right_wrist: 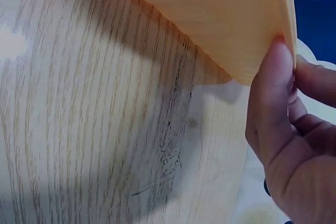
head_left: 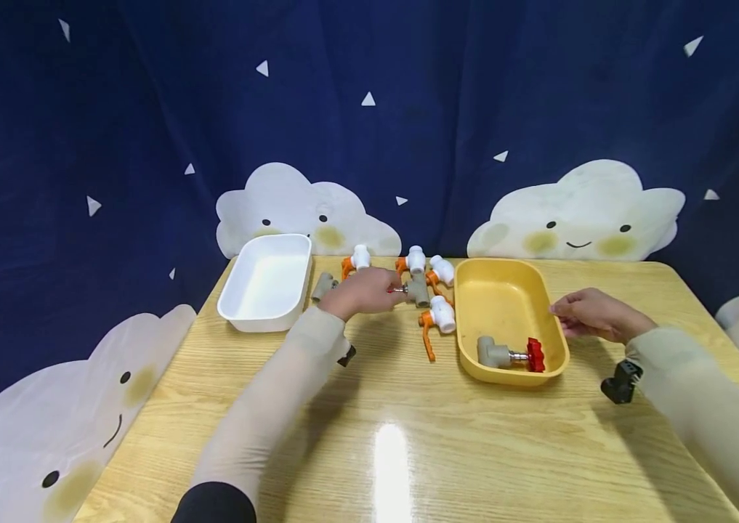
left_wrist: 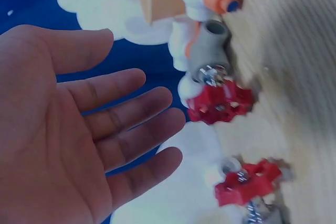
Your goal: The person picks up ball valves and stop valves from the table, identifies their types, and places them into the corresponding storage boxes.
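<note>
Left hand (head_left: pixel 368 292): centre of the head view, palm down over the table (head_left: pixel 487 450). Left wrist view shows fingers and thumb extended and spread, grasping nothing. Grey valve (head_left: pixel 418 290) with red handle (left_wrist: pixel 220 102) lies just beyond the fingertips, right of the hand in the head view; contact cannot be told. Second grey valve (head_left: pixel 324 286) left of the hand, partly hidden by it.

Four white valves (head_left: pixel 442 314) with orange levers: three along the table's far edge, upper centre; one nearer, beside the yellow tray.

Right hand (head_left: pixel 598 314): right of centre, thumb and fingers pinching the right rim of the yellow tray (head_left: pixel 500 305). Inside, at the tray's near end: third grey valve (head_left: pixel 492 354), lying on its side, red handle toward frame right.

White tray (head_left: pixel 271 280), left of centre. Dark blue curtain (head_left: pixel 369 43) behind.
</note>
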